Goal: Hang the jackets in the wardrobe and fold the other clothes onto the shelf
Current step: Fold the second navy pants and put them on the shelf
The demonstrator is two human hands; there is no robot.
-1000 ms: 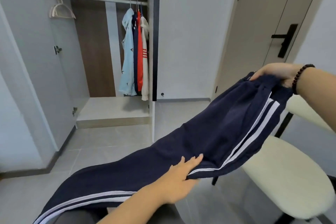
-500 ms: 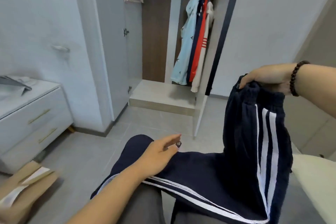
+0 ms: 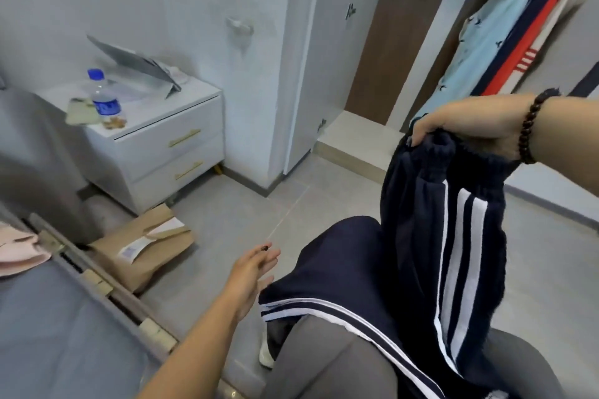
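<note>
right hand (image 3: 466, 126) at two o'clock grips the bunched top of the navy striped trousers (image 3: 431, 256), which drape over the lap; left hand (image 3: 252, 272) at six o'clock, fingers loosely extended, holds nothing.

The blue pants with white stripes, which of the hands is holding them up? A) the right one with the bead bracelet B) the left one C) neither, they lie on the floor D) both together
A: the right hand, wearing the bead bracelet, grips the top of the navy pants, while the left hand is open beside them, holding nothing.
</note>
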